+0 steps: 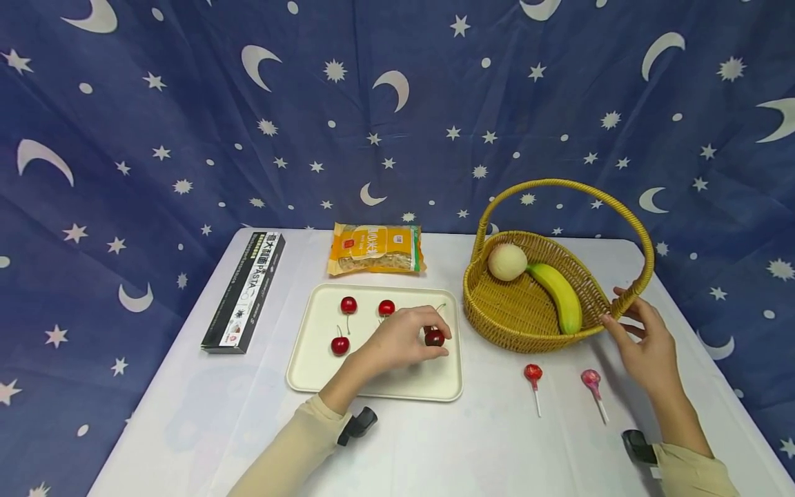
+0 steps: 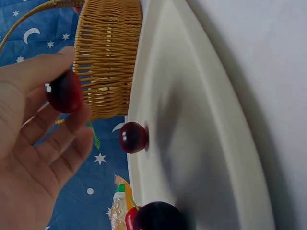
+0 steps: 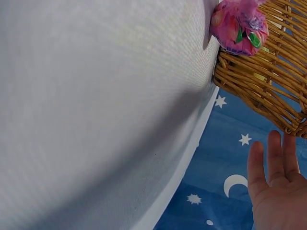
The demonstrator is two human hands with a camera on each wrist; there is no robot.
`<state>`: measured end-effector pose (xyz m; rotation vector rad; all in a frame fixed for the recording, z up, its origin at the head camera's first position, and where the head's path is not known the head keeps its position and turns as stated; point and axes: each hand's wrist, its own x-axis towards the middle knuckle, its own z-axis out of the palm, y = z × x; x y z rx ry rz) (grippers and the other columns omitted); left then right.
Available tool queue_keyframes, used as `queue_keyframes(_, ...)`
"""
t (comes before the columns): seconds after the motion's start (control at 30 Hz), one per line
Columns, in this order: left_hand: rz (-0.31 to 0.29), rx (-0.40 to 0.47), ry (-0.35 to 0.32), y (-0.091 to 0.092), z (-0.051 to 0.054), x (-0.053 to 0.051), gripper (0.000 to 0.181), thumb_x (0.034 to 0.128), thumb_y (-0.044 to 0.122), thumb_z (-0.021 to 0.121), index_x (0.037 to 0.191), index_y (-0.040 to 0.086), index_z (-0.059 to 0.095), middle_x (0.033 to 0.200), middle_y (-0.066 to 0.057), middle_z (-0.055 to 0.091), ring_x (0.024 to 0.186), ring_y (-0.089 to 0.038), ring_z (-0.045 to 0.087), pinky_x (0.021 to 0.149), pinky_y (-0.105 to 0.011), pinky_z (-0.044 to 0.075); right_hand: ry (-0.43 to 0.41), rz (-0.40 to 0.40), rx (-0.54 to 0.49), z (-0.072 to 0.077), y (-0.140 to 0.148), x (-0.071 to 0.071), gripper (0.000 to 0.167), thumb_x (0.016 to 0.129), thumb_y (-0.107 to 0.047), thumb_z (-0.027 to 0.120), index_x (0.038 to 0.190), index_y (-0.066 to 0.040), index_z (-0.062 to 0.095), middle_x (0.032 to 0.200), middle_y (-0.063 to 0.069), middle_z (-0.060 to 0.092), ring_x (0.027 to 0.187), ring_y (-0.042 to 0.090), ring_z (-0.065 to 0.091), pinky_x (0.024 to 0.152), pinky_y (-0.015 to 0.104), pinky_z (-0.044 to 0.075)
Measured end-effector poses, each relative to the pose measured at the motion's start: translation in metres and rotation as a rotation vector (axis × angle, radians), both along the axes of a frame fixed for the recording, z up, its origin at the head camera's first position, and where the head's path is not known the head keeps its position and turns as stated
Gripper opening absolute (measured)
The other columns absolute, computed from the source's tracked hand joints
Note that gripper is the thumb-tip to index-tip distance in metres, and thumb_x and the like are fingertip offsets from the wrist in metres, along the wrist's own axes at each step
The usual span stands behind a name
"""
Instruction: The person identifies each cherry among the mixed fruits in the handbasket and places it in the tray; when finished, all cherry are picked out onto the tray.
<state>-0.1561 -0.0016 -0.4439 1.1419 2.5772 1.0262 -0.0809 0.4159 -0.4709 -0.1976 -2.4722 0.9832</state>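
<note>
My left hand (image 1: 406, 338) is over the right part of a cream tray (image 1: 373, 391). It pinches a dark red cherry (image 2: 65, 92) between thumb and fingers, raised off the tray in the left wrist view. Another cherry (image 2: 133, 137) lies on the tray just beyond that hand. More cherries with stems, such as one red cherry (image 1: 339, 346), are on the tray's left half. My right hand (image 1: 649, 348) touches the right end of a wicker basket (image 1: 512, 338) near the handle's base. Its fingers look fairly straight in the right wrist view; the thumb is hidden there.
The basket holds a banana (image 1: 562, 297) and a pale round fruit (image 1: 507, 262). In front lie a red lollipop (image 1: 533, 373) and a pink lollipop (image 1: 591, 379). A yellow food packet (image 1: 377, 250) lies behind the tray, a black pasta box (image 1: 244, 293) to its left.
</note>
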Motion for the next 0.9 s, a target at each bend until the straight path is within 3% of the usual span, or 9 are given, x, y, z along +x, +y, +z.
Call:
queue_keyframes(0.1, 0.017, -0.140, 0.026, 0.000, -0.003, 0.000, 0.019, 0.0908, 0.028, 0.086, 0.107, 0.021, 0.080, 0.103, 0.010, 0.072, 0.089, -0.009, 0.061, 0.079, -0.024, 0.049, 0.001, -0.001, 0.003, -0.001, 0.000, 0.000, 0.058, 0.102, -0.018, 0.073, 0.157, -0.019, 0.053, 0.135, 0.004, 0.056, 0.112, -0.024, 0.043, 0.090, -0.008, 0.036)
queue_keyframes(0.2, 0.015, -0.238, 0.025, 0.000, -0.007, 0.002, 0.019, 0.0907, 0.028, 0.086, 0.108, 0.023, 0.080, 0.113, 0.009, 0.073, 0.096, -0.009, 0.063, 0.080, -0.027, 0.052, 0.007, 0.003, 0.005, -0.002, 0.000, 0.000, 0.058, 0.102, -0.018, 0.073, 0.157, -0.018, 0.053, 0.135, 0.004, 0.057, 0.112, -0.025, 0.042, 0.089, -0.008, 0.037)
queue_keyframes(0.33, 0.009, -0.314, 0.032, -0.001, -0.016, 0.004, 0.022, 0.0891, 0.026, 0.088, 0.109, 0.024, 0.079, 0.117, 0.008, 0.073, 0.096, -0.007, 0.061, 0.078, -0.026, 0.052, 0.019, 0.014, 0.007, -0.002, -0.001, -0.001, 0.058, 0.102, -0.016, 0.074, 0.156, -0.017, 0.053, 0.133, -0.005, 0.056, 0.112, -0.025, 0.043, 0.089, -0.008, 0.037)
queue_keyframes(0.47, 0.010, -0.340, 0.065, -0.002, -0.023, 0.005, 0.024, 0.0874, 0.027, 0.089, 0.108, 0.025, 0.078, 0.108, 0.009, 0.070, 0.088, -0.006, 0.056, 0.070, -0.024, 0.048, 0.021, 0.022, 0.009, -0.002, -0.001, -0.003, 0.059, 0.102, -0.015, 0.073, 0.157, -0.016, 0.053, 0.134, 0.000, 0.056, 0.113, -0.025, 0.042, 0.089, -0.008, 0.037)
queue_keyframes(0.63, 0.039, -0.306, 0.095, -0.006, -0.021, 0.008, 0.032, 0.0878, 0.034, 0.088, 0.116, 0.024, 0.076, 0.110, 0.008, 0.071, 0.088, -0.006, 0.058, 0.068, -0.023, 0.047, 0.005, 0.050, 0.036, 0.001, 0.000, -0.002, 0.061, 0.102, -0.015, 0.072, 0.159, -0.016, 0.049, 0.136, 0.010, 0.057, 0.111, -0.024, 0.042, 0.087, -0.008, 0.036)
queue_keyframes(0.73, 0.087, -0.221, 0.107, -0.015, -0.016, 0.012, 0.038, 0.0916, 0.040, 0.083, 0.124, 0.024, 0.073, 0.118, 0.006, 0.072, 0.092, -0.008, 0.064, 0.069, -0.025, 0.050, -0.076, 0.022, 0.083, 0.005, -0.002, 0.009, 0.062, 0.105, -0.024, 0.068, 0.162, -0.012, 0.044, 0.141, 0.023, 0.057, 0.117, -0.004, 0.054, 0.083, -0.006, 0.033)
queue_keyframes(0.83, 0.148, -0.101, 0.131, -0.029, -0.012, 0.019, 0.037, 0.0947, 0.042, 0.078, 0.128, 0.027, 0.072, 0.121, 0.008, 0.073, 0.093, -0.012, 0.068, 0.071, -0.026, 0.052, -0.188, -0.059, 0.147, 0.011, -0.005, 0.026, 0.055, 0.107, -0.033, 0.063, 0.153, -0.006, 0.053, 0.138, 0.026, 0.060, 0.118, 0.026, 0.061, 0.074, 0.003, 0.034)
queue_keyframes(0.9, 0.174, -0.022, 0.154, -0.039, -0.009, 0.025, 0.035, 0.0952, 0.039, 0.078, 0.128, 0.028, 0.072, 0.122, 0.011, 0.072, 0.092, -0.014, 0.070, 0.073, -0.026, 0.054, -0.244, -0.084, 0.165, 0.015, -0.010, 0.039, 0.047, 0.108, -0.037, 0.061, 0.141, -0.005, 0.063, 0.128, 0.023, 0.067, 0.110, 0.020, 0.064, 0.069, 0.006, 0.035)
